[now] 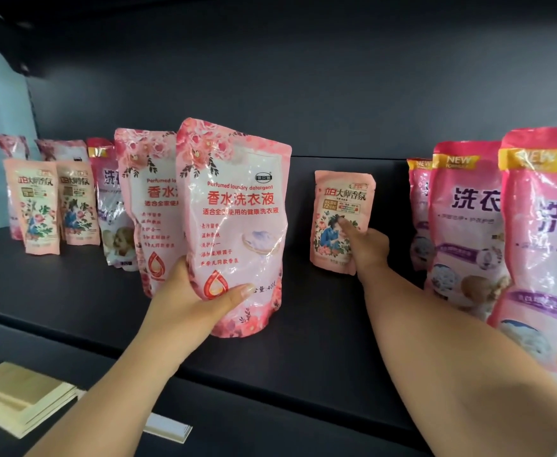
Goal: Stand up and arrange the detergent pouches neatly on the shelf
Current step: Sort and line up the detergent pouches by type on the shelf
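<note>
Two hands are at work on one dark shelf (320,324), whose front edge runs from lower left to lower right below both forearms. Open shelf surface lies between the large rose pouch (237,222) and the small peach pouch (339,222), and again between that small pouch and the purple-lettered pouches (465,225) standing in a row at the right. A further clear strip runs along the front of the shelf at the left, ahead of the small peach pair (56,206). The left hand (201,291) grips the large rose pouch low on its body, thumb across the front face and fingers behind; the pouch is upright, its base at or just above the shelf, which of the two cannot be told. A second rose pouch (148,206) stands just behind and to its left, partly covered by it. The right hand (366,245) holds the small peach pouch at its lower right side, thumb pressed on the front; the pouch stands upright near the back wall (303,94). Behind the left group, more pouches stand close against the wall. Pale flat boards (16,397) lie below the shelf at lower left.
</note>
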The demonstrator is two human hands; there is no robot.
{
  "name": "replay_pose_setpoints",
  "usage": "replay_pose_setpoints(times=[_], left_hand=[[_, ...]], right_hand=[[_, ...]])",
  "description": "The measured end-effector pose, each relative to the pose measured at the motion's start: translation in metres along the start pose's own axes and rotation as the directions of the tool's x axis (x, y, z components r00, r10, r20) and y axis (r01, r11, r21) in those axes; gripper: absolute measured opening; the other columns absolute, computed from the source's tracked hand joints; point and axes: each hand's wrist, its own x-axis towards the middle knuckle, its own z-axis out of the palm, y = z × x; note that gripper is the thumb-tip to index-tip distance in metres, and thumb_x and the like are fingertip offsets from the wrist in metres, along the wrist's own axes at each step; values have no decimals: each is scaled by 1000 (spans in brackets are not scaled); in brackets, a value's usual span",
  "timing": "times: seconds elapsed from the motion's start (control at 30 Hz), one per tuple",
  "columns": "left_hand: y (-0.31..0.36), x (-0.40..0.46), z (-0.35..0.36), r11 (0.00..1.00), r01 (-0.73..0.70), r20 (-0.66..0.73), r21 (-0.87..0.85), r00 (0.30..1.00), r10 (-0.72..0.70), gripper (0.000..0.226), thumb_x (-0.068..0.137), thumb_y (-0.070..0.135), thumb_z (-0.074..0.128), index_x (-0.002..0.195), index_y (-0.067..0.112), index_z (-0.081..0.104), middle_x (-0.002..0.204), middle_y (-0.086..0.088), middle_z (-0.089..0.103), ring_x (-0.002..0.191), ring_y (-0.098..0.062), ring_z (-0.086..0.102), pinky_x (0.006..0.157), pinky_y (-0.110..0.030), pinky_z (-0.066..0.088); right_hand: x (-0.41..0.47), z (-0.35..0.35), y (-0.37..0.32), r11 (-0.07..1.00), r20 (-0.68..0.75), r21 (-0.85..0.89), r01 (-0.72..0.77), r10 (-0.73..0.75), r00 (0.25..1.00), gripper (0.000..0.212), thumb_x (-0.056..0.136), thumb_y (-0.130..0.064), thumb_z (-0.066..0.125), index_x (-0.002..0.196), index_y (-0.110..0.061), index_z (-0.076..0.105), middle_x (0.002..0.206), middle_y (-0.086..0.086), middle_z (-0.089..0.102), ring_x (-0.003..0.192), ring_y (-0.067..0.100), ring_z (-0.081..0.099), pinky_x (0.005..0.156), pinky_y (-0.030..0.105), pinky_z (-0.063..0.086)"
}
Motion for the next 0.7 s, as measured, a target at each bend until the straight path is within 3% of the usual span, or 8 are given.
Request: replay_pose_setpoints(times=[0.13, 0.33, 0.47, 0.57, 0.7], left_hand=[[2, -2, -1, 1000, 3, -9, -23, 1000, -3, 53, 67, 33, 78, 107, 30, 45, 90, 22, 52, 89, -5, 49, 61, -12, 36], [7, -12, -10, 991, 3, -67, -131, 998, -12, 48, 68, 26, 79, 103, 24, 47, 88, 17, 53, 94, -12, 52, 75, -26, 41], [11, -25, -28, 936, -24, -60, -352, 998, 3, 51, 68, 26, 79, 111, 17, 54, 103, 5, 63, 98, -13, 60, 76, -24, 47], [17, -34, -56, 887, -96, -50, -453, 995, 82, 39, 71, 20, 76, 102, 24, 53, 95, 12, 61, 91, -5, 59, 69, -17, 45], [13, -36, -118, 841, -107, -36, -530, 994, 104, 36, 70, 18, 77, 98, 27, 55, 94, 13, 63, 88, -3, 60, 75, -23, 49]], right_hand=[[-19, -10, -6, 999, 11, 39, -8, 8, 1000, 16, 82, -30, 69, 83, -14, 64, 87, 5, 68, 79, 21, 67, 78, 37, 56], [-85, -43, -30, 995, 31, 100, 12, -15, 999, 19, 82, -30, 70, 72, -18, 59, 76, 0, 64, 67, 14, 63, 66, 29, 53], [-144, -56, -55, 979, 22, 190, 70, -76, 997, 17, 80, -27, 72, 78, -15, 61, 78, 2, 68, 72, 17, 68, 68, 34, 55], [-193, -51, -72, 949, -4, 298, 105, -109, 994, 16, 77, -23, 74, 78, -12, 62, 77, 4, 71, 73, 20, 70, 70, 38, 57], [-256, -16, -87, 927, 2, 358, 115, -124, 992, 17, 75, -25, 75, 78, -12, 63, 70, 2, 72, 69, 21, 71, 61, 33, 57]])
